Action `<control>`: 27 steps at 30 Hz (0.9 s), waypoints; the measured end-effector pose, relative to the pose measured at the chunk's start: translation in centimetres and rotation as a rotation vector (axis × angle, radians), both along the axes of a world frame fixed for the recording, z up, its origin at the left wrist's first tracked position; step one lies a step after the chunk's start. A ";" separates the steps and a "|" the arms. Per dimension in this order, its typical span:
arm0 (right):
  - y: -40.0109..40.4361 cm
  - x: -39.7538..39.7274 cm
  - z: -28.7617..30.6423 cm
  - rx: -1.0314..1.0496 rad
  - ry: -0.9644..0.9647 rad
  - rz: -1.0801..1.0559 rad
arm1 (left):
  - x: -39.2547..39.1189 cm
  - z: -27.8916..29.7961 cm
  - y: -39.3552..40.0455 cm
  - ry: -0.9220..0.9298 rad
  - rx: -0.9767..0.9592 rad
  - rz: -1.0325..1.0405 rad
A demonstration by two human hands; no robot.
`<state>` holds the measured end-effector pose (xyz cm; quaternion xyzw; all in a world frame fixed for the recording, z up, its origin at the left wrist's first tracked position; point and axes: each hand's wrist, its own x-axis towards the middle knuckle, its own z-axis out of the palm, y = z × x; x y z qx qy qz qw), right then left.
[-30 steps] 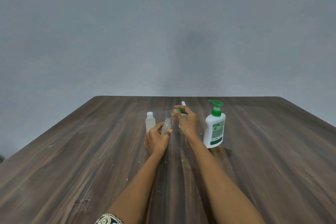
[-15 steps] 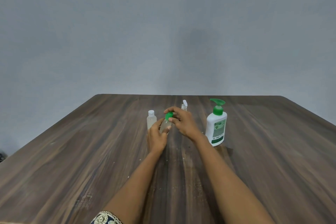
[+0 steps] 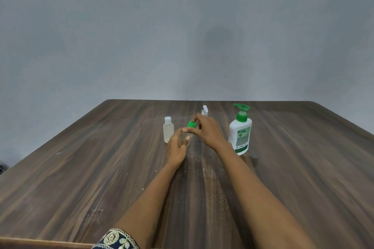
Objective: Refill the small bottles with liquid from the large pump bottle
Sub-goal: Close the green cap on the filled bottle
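Grey wall [image 3: 141,36] is filling the upper half of the view, and below it a dark wood-grain table [image 3: 81,168] is stretching toward the viewer. Two bare forearms are reaching forward from the bottom edge to meet near the middle of the table. One left hand [image 3: 177,148] is curling its fingers around a small clear bottle [image 3: 186,137], holding it upright just above or on the table; which of the two is not clear. One right hand [image 3: 208,130] is arching over that bottle from the right, its thumb and fingertips pinching a green cap [image 3: 191,124] sitting at the bottle's neck. Whether the cap is seated on the neck or just touching it is hard to tell. Just left of the hands, a capped bottle [image 3: 168,132] with a white top and pale liquid is standing upright. Behind the right hand, only the white flip top of a third bottle [image 3: 204,110] is showing. Further right, apart from the hands, the white pump bottle [image 3: 240,133] with a green pump head is standing upright. An embroidered sleeve edge [image 3: 116,239] is showing at the bottom of the left arm.
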<state>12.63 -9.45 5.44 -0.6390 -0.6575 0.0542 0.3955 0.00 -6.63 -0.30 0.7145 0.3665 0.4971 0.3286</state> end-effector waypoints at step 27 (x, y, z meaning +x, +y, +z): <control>-0.5 -0.4 -1.1 0.088 0.299 0.154 | -0.3 0.6 0.3 -0.021 -0.005 0.052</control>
